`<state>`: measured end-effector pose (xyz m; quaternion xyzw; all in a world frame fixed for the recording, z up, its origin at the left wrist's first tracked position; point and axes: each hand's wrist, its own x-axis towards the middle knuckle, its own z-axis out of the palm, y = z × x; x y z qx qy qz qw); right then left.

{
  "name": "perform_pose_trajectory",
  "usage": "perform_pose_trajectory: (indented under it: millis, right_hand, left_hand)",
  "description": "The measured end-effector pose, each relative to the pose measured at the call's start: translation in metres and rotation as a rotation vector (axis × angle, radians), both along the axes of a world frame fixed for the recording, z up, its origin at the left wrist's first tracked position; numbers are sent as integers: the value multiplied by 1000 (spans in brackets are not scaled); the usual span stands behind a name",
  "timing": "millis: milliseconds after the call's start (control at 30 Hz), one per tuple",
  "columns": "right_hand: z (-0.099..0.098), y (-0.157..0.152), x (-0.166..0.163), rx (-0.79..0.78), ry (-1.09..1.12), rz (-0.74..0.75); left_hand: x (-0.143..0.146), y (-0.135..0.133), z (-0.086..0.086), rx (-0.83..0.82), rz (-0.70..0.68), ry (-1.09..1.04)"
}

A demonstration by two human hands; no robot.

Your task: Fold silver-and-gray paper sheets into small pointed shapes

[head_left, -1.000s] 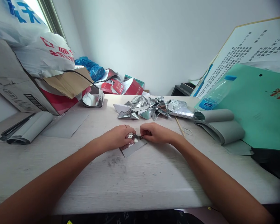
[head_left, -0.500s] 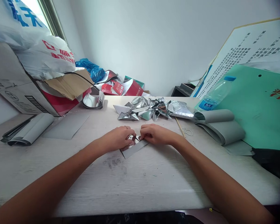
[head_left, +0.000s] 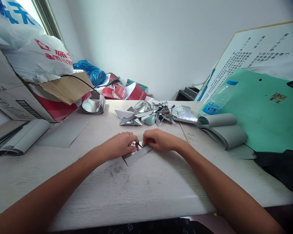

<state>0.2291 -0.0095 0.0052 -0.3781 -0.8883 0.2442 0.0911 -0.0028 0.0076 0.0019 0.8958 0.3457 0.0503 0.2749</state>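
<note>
A small sheet of silver-grey foil paper (head_left: pixel 135 155) lies on the pale wooden table (head_left: pixel 146 188) in front of me. My left hand (head_left: pixel 120 144) presses on its left part with curled fingers, a ring on one finger. My right hand (head_left: pixel 158 139) pinches the sheet's upper right edge, fingers closed. The two hands almost touch above a shiny fold. Much of the sheet is hidden under them.
A heap of folded silver paper pieces (head_left: pixel 152 113) sits beyond my hands. Rolled grey sheets (head_left: pixel 224 131), a green folder (head_left: pixel 263 113) and a water bottle (head_left: pixel 218 97) are to the right. A cardboard box (head_left: pixel 26 94), a tape roll (head_left: pixel 92 104) and flat grey sheets (head_left: pixel 63 133) are left.
My hands have drawn closer together over the foil sheet, the right one sliding left along its edge. The view shifted slightly to the right.
</note>
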Motion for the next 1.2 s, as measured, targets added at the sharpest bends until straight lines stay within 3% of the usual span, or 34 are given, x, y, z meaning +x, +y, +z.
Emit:
perform_pose_trajectory:
  millis: [400, 667, 900, 1200]
  right_hand:
    - [0, 1, 1, 8, 31, 41]
    - [-1, 0, 1, 36, 16, 62]
    - [5, -3, -3, 41, -24, 75]
    - [8, -4, -4, 43, -83, 67]
  left_hand:
    - [-2, 2, -5, -12, -29, -6]
    - [-2, -2, 1, -15, -25, 26]
    - [0, -4, -2, 163, -197, -17]
    - [1, -1, -11, 303, -257, 44]
